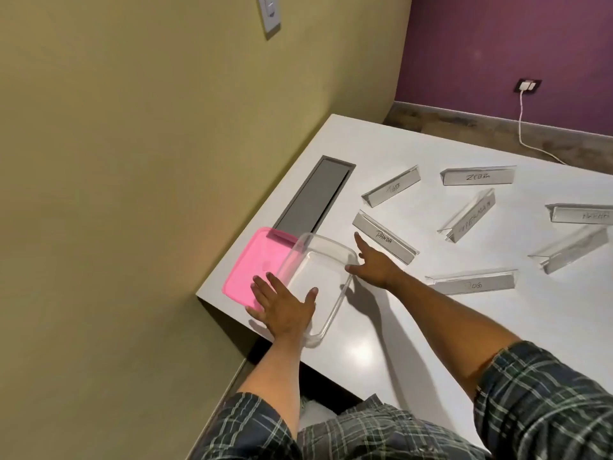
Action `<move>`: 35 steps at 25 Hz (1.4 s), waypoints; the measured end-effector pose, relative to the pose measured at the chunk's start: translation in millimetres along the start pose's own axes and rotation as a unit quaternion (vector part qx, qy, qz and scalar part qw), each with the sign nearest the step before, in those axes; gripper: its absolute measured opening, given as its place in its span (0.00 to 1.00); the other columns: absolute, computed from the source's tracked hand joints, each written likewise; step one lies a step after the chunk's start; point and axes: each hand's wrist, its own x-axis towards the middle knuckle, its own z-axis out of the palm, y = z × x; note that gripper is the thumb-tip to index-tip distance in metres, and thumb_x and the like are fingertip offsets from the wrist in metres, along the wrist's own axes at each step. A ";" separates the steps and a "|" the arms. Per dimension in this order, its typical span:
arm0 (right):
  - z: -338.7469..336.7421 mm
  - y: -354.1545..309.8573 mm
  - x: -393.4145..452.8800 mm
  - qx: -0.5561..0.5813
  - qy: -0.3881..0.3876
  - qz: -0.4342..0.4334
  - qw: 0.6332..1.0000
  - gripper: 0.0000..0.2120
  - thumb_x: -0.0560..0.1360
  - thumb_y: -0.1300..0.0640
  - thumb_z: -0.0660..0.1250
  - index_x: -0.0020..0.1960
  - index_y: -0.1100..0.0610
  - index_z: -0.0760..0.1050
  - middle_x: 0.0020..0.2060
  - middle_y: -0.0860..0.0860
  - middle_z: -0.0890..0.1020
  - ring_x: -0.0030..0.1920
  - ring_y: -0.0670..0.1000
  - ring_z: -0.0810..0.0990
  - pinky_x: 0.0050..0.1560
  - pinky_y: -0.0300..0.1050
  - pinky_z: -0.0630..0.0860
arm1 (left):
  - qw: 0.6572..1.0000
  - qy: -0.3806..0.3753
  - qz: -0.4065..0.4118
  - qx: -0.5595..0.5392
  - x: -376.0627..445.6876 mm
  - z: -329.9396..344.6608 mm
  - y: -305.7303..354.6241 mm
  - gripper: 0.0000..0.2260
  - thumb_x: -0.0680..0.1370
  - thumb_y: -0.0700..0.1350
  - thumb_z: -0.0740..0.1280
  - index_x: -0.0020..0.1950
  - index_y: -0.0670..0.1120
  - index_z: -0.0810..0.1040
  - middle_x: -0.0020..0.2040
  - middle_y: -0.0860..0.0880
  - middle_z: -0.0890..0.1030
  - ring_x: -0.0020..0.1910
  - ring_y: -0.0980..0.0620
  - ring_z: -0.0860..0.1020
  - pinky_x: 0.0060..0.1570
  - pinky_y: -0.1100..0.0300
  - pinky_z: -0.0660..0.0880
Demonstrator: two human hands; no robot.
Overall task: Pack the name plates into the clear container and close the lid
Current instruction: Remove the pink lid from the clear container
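Plates [581, 213] cut off rt, text blurry

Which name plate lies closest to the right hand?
The plate marked PANDA, just beyond the right hand, whose fingers reach toward it. The TIGER, ZEBRA and DOG plates lie farther off.

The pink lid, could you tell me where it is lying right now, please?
In the head view, the pink lid lies flat at the table's left corner, partly under the clear container and beside the left hand.
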 end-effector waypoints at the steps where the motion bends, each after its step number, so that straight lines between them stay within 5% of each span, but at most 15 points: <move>1: 2.0 -0.6 1.3 0.026 0.010 0.004 1.000 0.44 0.77 0.51 0.70 0.82 0.49 0.44 0.79 0.51 0.60 0.75 0.56 0.67 0.73 0.50 0.65 | 1.000 -0.009 -0.009 -0.019 1.1 -0.2 1.3 0.50 0.72 0.73 0.61 0.82 0.45 0.46 0.82 0.42 0.43 0.81 0.41 0.44 0.75 0.33 0.50; 9: -1.8 -3.9 0.5 0.159 0.032 0.069 0.984 0.41 0.75 0.57 0.73 0.80 0.57 0.55 0.75 0.55 0.68 0.72 0.55 0.71 0.73 0.52 0.68 | 0.999 0.006 0.008 -0.053 4.4 5.4 3.2 0.37 0.77 0.65 0.61 0.78 0.45 0.57 0.77 0.42 0.62 0.76 0.41 0.60 0.69 0.38 0.66; 16: -22.1 26.0 -11.7 0.220 0.054 0.098 0.969 0.31 0.71 0.58 0.77 0.70 0.62 0.71 0.54 0.56 0.84 0.56 0.56 0.83 0.66 0.55 0.75 | 0.997 0.026 0.010 -0.074 6.1 4.0 12.6 0.29 0.79 0.60 0.62 0.73 0.44 0.65 0.68 0.42 0.72 0.68 0.41 0.70 0.62 0.39 0.70; 23: -57.4 65.5 -58.9 0.270 0.003 0.144 0.952 0.25 0.70 0.58 0.79 0.60 0.69 0.74 0.34 0.62 0.82 0.31 0.57 0.82 0.39 0.48 0.84 | 0.991 0.030 0.127 -0.026 4.1 6.0 42.2 0.21 0.80 0.58 0.59 0.67 0.47 0.72 0.62 0.47 0.76 0.62 0.45 0.74 0.58 0.46 0.71; 28: -74.5 107.6 -109.0 0.257 -0.023 0.168 0.951 0.21 0.72 0.53 0.77 0.57 0.65 0.79 0.32 0.59 0.80 0.31 0.57 0.83 0.43 0.53 0.84 | 0.973 -0.025 0.229 -0.027 -11.3 15.1 80.6 0.17 0.81 0.57 0.58 0.62 0.49 0.77 0.60 0.50 0.77 0.62 0.47 0.74 0.57 0.48 0.72; 32: -78.8 132.8 -148.5 0.259 -0.005 0.196 0.946 0.22 0.73 0.46 0.75 0.55 0.63 0.78 0.33 0.62 0.81 0.33 0.63 0.84 0.35 0.46 0.81 | 0.948 -0.078 0.307 -0.020 -25.7 22.8 113.4 0.16 0.79 0.58 0.60 0.57 0.50 0.78 0.57 0.52 0.78 0.61 0.48 0.75 0.57 0.49 0.72; 35: -78.5 150.2 -172.0 0.247 0.011 0.222 0.943 0.23 0.72 0.46 0.76 0.56 0.63 0.77 0.33 0.61 0.80 0.33 0.63 0.84 0.37 0.49 0.83 | 0.930 -0.126 0.346 0.009 -34.8 27.1 138.1 0.17 0.77 0.60 0.61 0.55 0.49 0.78 0.56 0.51 0.78 0.59 0.48 0.75 0.58 0.48 0.73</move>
